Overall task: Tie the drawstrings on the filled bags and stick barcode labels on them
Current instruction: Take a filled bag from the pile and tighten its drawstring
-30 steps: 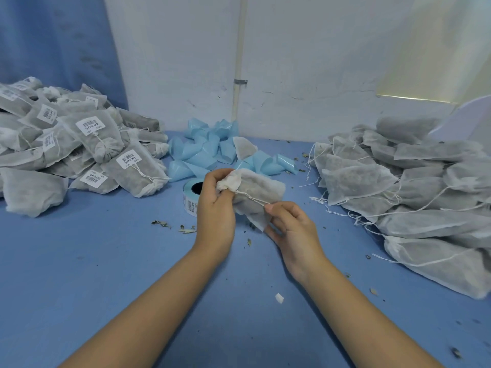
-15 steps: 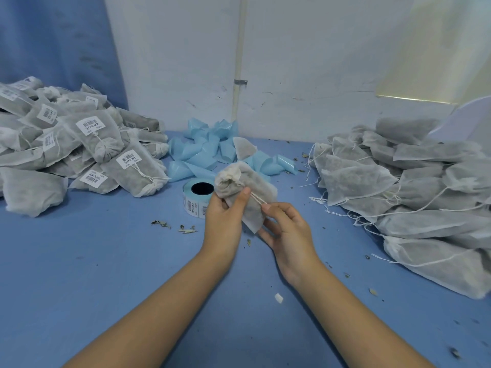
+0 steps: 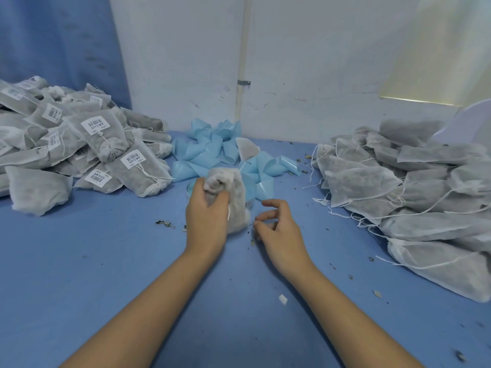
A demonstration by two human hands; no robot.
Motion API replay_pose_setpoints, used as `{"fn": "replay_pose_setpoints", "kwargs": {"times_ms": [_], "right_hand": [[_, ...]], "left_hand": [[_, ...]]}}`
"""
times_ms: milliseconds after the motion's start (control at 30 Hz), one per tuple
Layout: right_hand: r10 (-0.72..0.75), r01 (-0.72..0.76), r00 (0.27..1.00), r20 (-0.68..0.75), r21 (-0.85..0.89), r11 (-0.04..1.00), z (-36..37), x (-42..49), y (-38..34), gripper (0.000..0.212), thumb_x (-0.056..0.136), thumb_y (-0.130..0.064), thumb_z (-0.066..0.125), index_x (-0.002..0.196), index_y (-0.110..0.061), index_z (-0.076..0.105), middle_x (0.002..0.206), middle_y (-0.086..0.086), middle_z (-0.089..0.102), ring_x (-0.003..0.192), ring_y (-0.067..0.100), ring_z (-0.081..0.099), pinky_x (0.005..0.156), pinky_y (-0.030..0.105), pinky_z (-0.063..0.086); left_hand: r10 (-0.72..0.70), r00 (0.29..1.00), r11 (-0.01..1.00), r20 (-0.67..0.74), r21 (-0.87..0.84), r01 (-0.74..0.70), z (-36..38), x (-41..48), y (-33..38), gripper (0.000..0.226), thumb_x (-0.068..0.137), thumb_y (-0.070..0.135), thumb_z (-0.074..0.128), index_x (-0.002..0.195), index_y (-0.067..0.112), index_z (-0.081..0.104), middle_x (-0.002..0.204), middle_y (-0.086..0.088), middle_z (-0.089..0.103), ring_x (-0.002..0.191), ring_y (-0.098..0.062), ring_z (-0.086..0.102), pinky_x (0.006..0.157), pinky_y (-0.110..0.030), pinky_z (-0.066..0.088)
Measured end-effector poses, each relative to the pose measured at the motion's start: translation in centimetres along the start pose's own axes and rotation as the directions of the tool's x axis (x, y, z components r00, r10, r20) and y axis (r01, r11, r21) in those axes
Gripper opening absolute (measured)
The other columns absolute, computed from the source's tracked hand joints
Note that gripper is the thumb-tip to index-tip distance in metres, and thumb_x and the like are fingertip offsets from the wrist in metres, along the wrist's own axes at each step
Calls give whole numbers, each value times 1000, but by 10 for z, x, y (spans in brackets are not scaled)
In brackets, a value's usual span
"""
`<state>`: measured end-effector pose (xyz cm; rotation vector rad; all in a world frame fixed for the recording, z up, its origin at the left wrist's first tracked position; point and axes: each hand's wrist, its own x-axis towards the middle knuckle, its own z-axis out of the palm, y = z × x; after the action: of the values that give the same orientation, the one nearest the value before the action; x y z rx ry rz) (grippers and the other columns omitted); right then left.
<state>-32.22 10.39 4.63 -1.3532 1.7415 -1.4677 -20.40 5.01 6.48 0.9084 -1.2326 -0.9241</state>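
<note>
Bag (image 3: 237, 200): grey mesh, filled, held upright over mid-bench, mouth bunched at the top. No label on the side I can see.

Left hand (image 3: 207, 211) grips the neck, fingers and thumb curled round it just under the gather. A loop of white drawstring (image 3: 228, 212) shows at the hand's edge.

Right hand (image 3: 279, 229) sits just beside the bag, not touching it. Its fingers are loosely curled, with thumb and forefinger apart and nothing visible between them.

Reads as the tie being finished, label to follow. To do it well:
- Keep the neck pinched so the gather does not slacken.
- Take the free ends close to the neck and draw the knot snug against it.
- Flatten one face before pressing a label on, since loose fill makes a lumpy surface.

Label roll (image 3: 189, 188) is mostly hidden behind the hand and bag. Blue backing scraps (image 3: 212, 150) are heaped beyond it. Labelled pile (image 3: 106, 155) lies to the left, and the unlabelled pile (image 3: 398, 187), strings trailing, to the right. Leaf crumbs are scattered on the blue bench (image 3: 106, 261).
</note>
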Motion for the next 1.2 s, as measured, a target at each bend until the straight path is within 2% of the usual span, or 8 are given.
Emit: {"fn": "replay_pose_setpoints", "kwargs": {"times_ms": [133, 333, 500, 633, 800, 900, 1067, 1200], "right_hand": [[-56, 73, 994, 92, -198, 977, -1, 2, 2, 47, 85, -6, 56, 124, -30, 45, 86, -12, 56, 60, -3, 52, 60, 7, 38], [-55, 72, 994, 92, -186, 980, -4, 0, 4, 43, 87, -6, 54, 127, -21, 47, 85, -13, 58, 63, -6, 52, 63, 5, 38], [-73, 78, 997, 36, -170, 982, -4, 1, 4, 38, 89, -5, 55, 125, -15, 50, 106, -5, 58, 66, -7, 53, 66, 5, 39], [-106, 104, 994, -17, -119, 987, -7, 1, 5, 35, 93, -6, 53, 126, -16, 56, 116, -9, 59, 89, -8, 55, 77, 3, 40], [-83, 82, 996, -23, -40, 996, -10, 2, 5, 32, 96, -9, 53, 125, -21, 59, 115, -15, 61, 107, 3, 56, 84, 4, 41], [-80, 81, 995, -51, 24, 996, -10, 2, 4, 25, 96, -11, 55, 117, -19, 64, 110, -7, 67, 103, 7, 61, 88, 19, 48], [-83, 93, 991, -109, 90, 992, -11, 3, 3, 18, 94, -12, 58, 94, -30, 61, 89, -16, 66, 81, -9, 60, 73, 7, 44], [-96, 111, 986, -133, 105, 988, -10, 2, 4, 19, 95, -12, 57, 89, -29, 63, 85, -15, 68, 78, -8, 61, 72, 7, 45]], "left_hand": [[178, 943, 903, 280, 335, -270, -16, 0, -6, 11, 79, 16, 51, 79, 10, 60, 85, 5, 58, 79, -10, 51, 72, -16, 39], [19, 949, 818, 314, 542, -195, -16, 10, -12, 14, 86, 7, 49, 76, -2, 55, 81, -12, 54, 76, -29, 52, 70, -44, 41], [9, 913, 903, 409, 388, -183, -20, 8, -13, 12, 84, 11, 51, 81, 5, 62, 83, -2, 56, 77, -19, 54, 71, -32, 41], [-84, 873, 992, 481, 127, 25, -20, 4, -8, 19, 81, 2, 52, 82, 14, 67, 81, 8, 65, 77, -5, 60, 70, -15, 45], [-113, 792, 991, 599, 15, 130, -11, -6, -6, 29, 71, 12, 50, 91, 12, 70, 89, -3, 70, 82, -12, 66, 73, -28, 54], [-78, 779, 994, 622, -17, 112, -6, -12, -5, 34, 66, 11, 49, 91, 18, 72, 97, -1, 70, 89, -7, 65, 78, -16, 50], [-85, 782, 991, 617, -29, 131, -6, -13, -5, 32, 67, 8, 49, 91, 8, 70, 82, 1, 70, 76, -7, 66, 64, -14, 51], [-80, 800, 995, 595, -7, 104, -6, -13, -5, 28, 81, -5, 50, 95, 9, 70, 97, -5, 70, 86, -10, 65, 73, -17, 51]]}}
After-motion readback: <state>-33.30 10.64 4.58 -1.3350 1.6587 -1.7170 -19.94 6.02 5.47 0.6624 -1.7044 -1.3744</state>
